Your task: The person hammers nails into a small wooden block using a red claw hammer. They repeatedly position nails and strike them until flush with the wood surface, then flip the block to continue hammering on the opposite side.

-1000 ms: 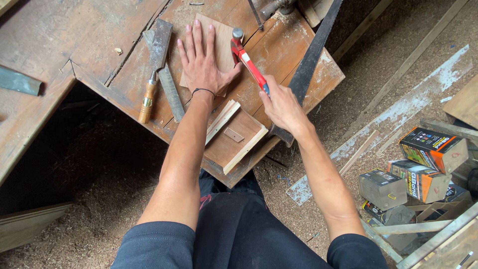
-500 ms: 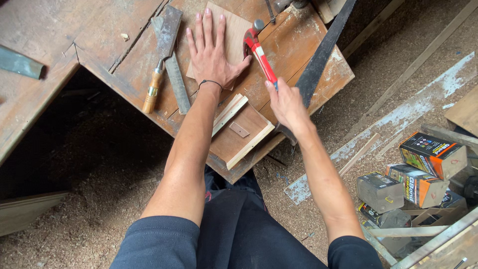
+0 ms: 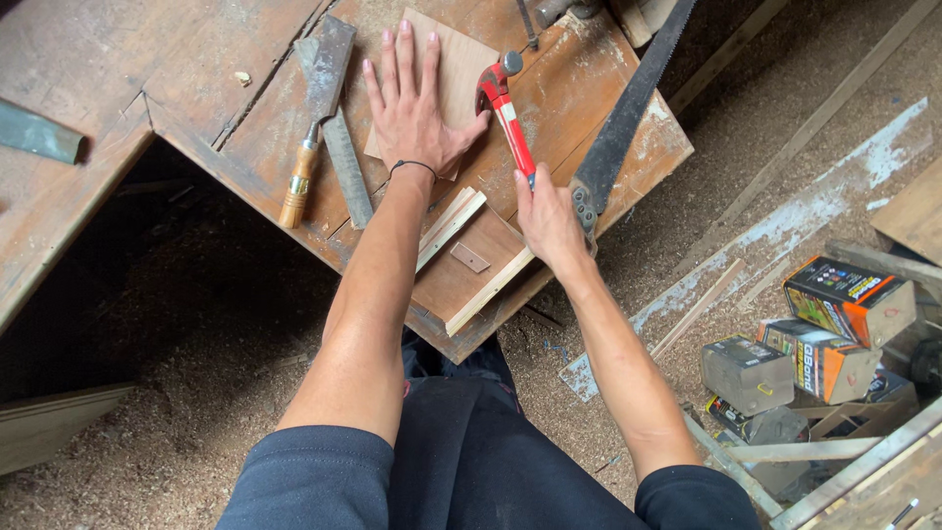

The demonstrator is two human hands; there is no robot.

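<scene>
My left hand [image 3: 412, 108] lies flat, fingers spread, on a thin light wooden board [image 3: 461, 64] on the worn workbench [image 3: 579, 108]. My right hand [image 3: 548, 211] grips the handle end of a red hand tool [image 3: 502, 113] whose metal head rests against the board's right edge, next to my left thumb. A wood-handled chisel [image 3: 316, 118] and a grey metal file [image 3: 343, 162] lie just left of my left hand.
A hand saw [image 3: 628, 108] lies diagonally at the bench's right. Wooden strips [image 3: 449, 228] and a small block [image 3: 470, 257] sit near the bench's front corner. Several boxes [image 3: 846, 299] stand on the sawdust floor at right. A plank [image 3: 44, 432] lies lower left.
Both hands hold the same pose on the board and the red tool. The view has shifted slightly, so the bench sits a little higher in frame.
</scene>
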